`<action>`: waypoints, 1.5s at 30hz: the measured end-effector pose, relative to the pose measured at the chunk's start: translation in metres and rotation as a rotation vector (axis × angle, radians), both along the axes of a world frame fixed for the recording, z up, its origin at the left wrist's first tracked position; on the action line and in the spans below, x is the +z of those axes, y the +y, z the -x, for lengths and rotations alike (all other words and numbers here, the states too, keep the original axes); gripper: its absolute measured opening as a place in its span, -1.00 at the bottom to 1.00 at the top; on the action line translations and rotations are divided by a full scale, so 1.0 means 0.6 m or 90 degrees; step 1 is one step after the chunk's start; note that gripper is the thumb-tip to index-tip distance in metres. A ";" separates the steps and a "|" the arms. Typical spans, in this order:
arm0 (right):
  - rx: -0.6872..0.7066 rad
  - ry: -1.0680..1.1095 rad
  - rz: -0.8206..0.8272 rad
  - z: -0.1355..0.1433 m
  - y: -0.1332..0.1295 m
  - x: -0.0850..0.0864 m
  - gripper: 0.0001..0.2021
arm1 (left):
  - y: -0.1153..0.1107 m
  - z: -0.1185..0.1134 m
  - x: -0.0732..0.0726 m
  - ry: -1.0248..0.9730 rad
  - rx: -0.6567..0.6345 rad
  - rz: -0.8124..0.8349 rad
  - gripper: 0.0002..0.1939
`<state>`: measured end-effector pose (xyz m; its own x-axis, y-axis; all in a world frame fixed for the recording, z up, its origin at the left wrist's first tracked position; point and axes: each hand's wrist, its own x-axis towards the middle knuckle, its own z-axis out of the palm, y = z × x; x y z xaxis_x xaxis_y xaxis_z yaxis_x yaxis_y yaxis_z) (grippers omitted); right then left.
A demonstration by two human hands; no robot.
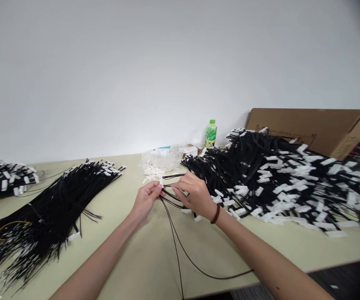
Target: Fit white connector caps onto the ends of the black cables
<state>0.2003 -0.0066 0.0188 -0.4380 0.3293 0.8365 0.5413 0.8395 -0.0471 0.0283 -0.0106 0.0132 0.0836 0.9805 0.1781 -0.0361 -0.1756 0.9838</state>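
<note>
Between the fingers of my left hand (146,200) sits a small white connector (161,181), pinched by thumb and index finger. Black wires (175,176) run rightward from the connector, and my right hand (195,192) pinches one of them close by. A brown band circles the right wrist. Two thin black cables (176,241) hang from the left fingers down toward the table's front edge, one curving right beneath my right forearm. Just beyond the hands, a clear plastic bag (167,156) lies with several small white connectors (152,170) at its mouth.
A large heap of black cables with white connectors (279,175) covers the table (142,266) at right. Black cable bundles (51,204) lie at left. By the wall stands a green-capped bottle (211,134); a cardboard box (304,125) rests behind the heap.
</note>
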 end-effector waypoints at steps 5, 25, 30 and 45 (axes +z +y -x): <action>0.022 0.012 0.006 0.000 0.006 -0.005 -0.81 | 0.003 0.002 -0.005 0.004 0.000 -0.009 -0.68; -0.071 0.001 -0.031 0.010 -0.007 -0.005 -0.82 | 0.007 0.001 -0.004 -0.115 0.033 0.031 -0.65; 0.010 -0.081 -0.071 0.017 -0.008 -0.011 -0.78 | 0.015 0.011 -0.007 -0.193 0.033 0.057 -0.68; 0.218 0.213 0.206 0.018 0.004 -0.002 -0.84 | 0.019 0.014 -0.007 -0.192 0.062 0.075 -0.65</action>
<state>0.1897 -0.0045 0.0176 -0.2942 0.4778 0.8277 0.1530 0.8784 -0.4527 0.0201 0.0008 0.0091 -0.0505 0.9965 0.0663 -0.3175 -0.0790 0.9450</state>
